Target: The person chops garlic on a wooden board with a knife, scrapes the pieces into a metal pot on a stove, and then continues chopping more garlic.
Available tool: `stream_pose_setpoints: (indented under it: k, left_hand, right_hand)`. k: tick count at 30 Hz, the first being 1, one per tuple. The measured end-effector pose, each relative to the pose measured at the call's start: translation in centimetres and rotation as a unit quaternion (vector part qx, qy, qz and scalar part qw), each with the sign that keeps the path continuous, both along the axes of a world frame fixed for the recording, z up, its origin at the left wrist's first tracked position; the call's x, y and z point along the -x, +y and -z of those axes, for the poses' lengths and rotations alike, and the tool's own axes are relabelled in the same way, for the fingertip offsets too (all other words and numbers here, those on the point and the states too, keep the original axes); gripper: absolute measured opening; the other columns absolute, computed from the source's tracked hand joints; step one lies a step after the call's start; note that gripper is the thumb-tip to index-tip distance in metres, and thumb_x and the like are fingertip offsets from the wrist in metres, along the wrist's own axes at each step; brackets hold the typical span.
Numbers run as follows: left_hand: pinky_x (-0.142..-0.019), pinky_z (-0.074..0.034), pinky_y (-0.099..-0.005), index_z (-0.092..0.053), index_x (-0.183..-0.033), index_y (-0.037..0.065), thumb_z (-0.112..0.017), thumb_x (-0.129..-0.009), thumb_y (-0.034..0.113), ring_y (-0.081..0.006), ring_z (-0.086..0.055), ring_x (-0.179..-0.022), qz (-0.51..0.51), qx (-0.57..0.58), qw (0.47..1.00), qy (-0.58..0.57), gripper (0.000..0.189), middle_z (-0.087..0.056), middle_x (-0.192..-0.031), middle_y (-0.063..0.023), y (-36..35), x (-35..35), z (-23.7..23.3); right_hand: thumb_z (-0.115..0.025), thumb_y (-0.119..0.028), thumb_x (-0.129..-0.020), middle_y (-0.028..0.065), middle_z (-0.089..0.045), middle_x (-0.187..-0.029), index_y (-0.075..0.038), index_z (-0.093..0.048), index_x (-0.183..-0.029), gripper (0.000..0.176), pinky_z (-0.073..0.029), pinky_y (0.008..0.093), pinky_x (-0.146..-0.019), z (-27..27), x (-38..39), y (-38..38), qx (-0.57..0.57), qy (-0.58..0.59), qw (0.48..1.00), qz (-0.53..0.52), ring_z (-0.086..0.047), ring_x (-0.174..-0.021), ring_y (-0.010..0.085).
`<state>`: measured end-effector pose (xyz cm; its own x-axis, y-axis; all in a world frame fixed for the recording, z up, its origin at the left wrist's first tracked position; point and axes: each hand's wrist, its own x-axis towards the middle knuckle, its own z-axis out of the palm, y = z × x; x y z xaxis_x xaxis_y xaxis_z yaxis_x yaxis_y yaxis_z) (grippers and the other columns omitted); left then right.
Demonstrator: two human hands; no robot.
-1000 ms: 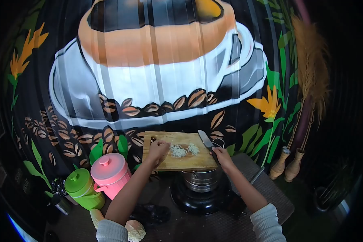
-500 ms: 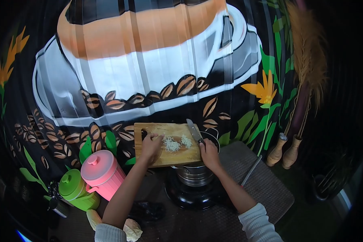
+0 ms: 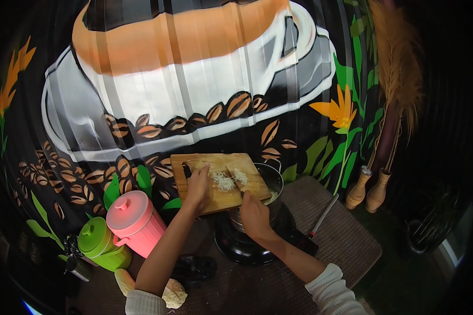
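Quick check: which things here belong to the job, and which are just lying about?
In use, it seems: wooden cutting board, knife, chopped white pieces, metal pot, black stove.

Apparently lying about: pink lidded pitcher, green lidded pitcher, dried-grass vases, cabbage-like vegetable, possibly an ingredient.

No text, label, brand, number or sign can be read. At the far left, some faint marks [image 3: 29, 245] are seen in the dark, too dim for reading.

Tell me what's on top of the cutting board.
Two piles of chopped white pieces, with the knife, in the right hand, between them. What lies beneath the left hand is covered.
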<state>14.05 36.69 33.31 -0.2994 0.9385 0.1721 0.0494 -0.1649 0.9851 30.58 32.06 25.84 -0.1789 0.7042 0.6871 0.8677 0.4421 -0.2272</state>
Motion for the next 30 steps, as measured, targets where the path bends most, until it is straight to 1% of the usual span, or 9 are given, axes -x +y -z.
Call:
stream_pose_setpoints:
  k: [2, 5, 9, 15, 18, 21, 26, 28, 30]
  left_hand:
    - [-0.079, -0.045, -0.0307, -0.059, -0.111, -0.008, -0.050, -0.094, 0.037, -0.0181, -0.057, -0.090, 0.020, -0.011, 0.999, -0.025, 0.049, -0.062, -0.101, -0.0153, 1.3, 0.8, 1.2]
    - [-0.081, -0.044, -0.0310, -0.058, -0.113, -0.007, -0.049, -0.094, 0.037, -0.0185, -0.057, -0.091, 0.034, -0.019, 0.998, -0.044, 0.049, -0.062, -0.104, -0.0152, 2.6, 2.0, 2.4]
    - [-0.084, -0.044, -0.0313, -0.058, -0.115, -0.007, -0.049, -0.094, 0.038, -0.0201, -0.057, -0.094, 0.040, 0.004, 0.999, -0.015, 0.050, -0.062, -0.108, -0.0163, 1.9, 2.1, 2.0]
    - [-0.089, -0.043, -0.0325, -0.052, -0.123, -0.008, -0.049, -0.093, 0.041, -0.0245, -0.056, -0.105, 0.015, -0.019, 0.998, 0.059, 0.057, -0.057, -0.118, -0.0223, 1.1, 1.3, 1.1]
    - [-0.092, -0.042, -0.0331, -0.046, -0.128, -0.009, -0.049, -0.093, 0.042, -0.0272, -0.055, -0.108, -0.026, -0.011, 0.996, 0.086, 0.062, -0.053, -0.123, -0.0251, 0.8, 0.9, 1.2]
    - [-0.095, -0.040, -0.0342, -0.043, -0.130, -0.010, -0.049, -0.092, 0.044, -0.0300, -0.052, -0.113, 0.028, -0.027, 0.999, 0.033, 0.066, -0.049, -0.127, -0.0273, 0.6, 0.7, 1.2]
    - [-0.099, -0.037, -0.0358, -0.043, -0.131, -0.009, -0.048, -0.092, 0.046, -0.0341, -0.049, -0.118, 0.013, -0.020, 0.997, 0.069, 0.068, -0.048, -0.127, -0.0300, 0.3, 0.2, 0.8]
    - [-0.100, -0.036, -0.0364, -0.043, -0.131, -0.009, -0.048, -0.092, 0.047, -0.0355, -0.047, -0.119, -0.002, -0.020, 0.995, 0.099, 0.068, -0.047, -0.128, -0.0310, 1.1, 0.6, 1.5]
    - [-0.102, -0.033, -0.0371, -0.043, -0.131, -0.009, -0.045, -0.092, 0.048, -0.0378, -0.044, -0.122, -0.033, -0.015, 0.990, 0.136, 0.069, -0.044, -0.130, -0.0325, 1.4, 0.8, 2.0]
  right_hand:
    - [-0.059, 0.002, -0.074, 0.0204, -0.061, -0.076, 0.005, -0.046, -0.097, 0.026, -0.052, 0.0398, -0.058, -0.8, -0.1, 0.1, 0.044, -0.001, 0.998, -0.033, -0.065, -0.068, 0.0330]
    - [-0.059, 0.002, -0.074, 0.0193, -0.062, -0.072, 0.004, -0.046, -0.098, 0.027, -0.053, 0.0396, -0.055, -0.8, 0.3, 0.1, 0.059, -0.010, 0.998, -0.025, -0.066, -0.064, 0.0352]
    - [-0.057, 0.000, -0.077, 0.0218, -0.064, -0.073, 0.004, -0.046, -0.098, 0.025, -0.054, 0.0409, -0.057, -0.9, -0.3, -0.6, 0.091, -0.009, 0.995, -0.028, -0.066, -0.064, 0.0362]
    - [-0.056, -0.008, -0.081, 0.0227, -0.065, -0.073, 0.007, -0.047, -0.103, 0.029, -0.055, 0.0415, -0.060, -0.7, -3.0, 0.1, 0.128, 0.007, 0.990, 0.052, -0.067, -0.070, 0.0359]
    - [-0.055, -0.009, -0.081, 0.0233, -0.064, -0.073, 0.007, -0.046, -0.105, 0.030, -0.053, 0.0473, -0.064, -1.2, -3.7, -0.5, 0.147, 0.083, 0.986, 0.008, -0.065, -0.070, 0.0422]
    - [-0.055, -0.009, -0.081, 0.0239, -0.064, -0.074, 0.004, -0.046, -0.105, 0.029, -0.053, 0.0469, -0.062, -1.7, -2.1, -1.5, 0.145, 0.073, 0.986, -0.042, -0.065, -0.068, 0.0414]
    - [-0.056, -0.007, -0.080, 0.0228, -0.064, -0.073, 0.002, -0.047, -0.104, 0.027, -0.053, 0.0453, -0.061, -0.6, 0.1, -0.3, 0.095, 0.043, 0.993, -0.051, -0.065, -0.068, 0.0395]
    - [-0.053, -0.008, -0.084, 0.0244, -0.063, -0.069, 0.005, -0.046, -0.101, 0.023, -0.052, 0.0477, -0.061, -0.3, -0.7, 0.5, 0.106, 0.041, 0.993, 0.013, -0.064, -0.067, 0.0409]
    - [-0.052, -0.007, -0.084, 0.0254, -0.063, -0.070, 0.006, -0.045, -0.102, 0.024, -0.052, 0.0482, -0.062, -0.1, -1.8, 0.5, 0.116, 0.057, 0.991, 0.023, -0.064, -0.068, 0.0415]
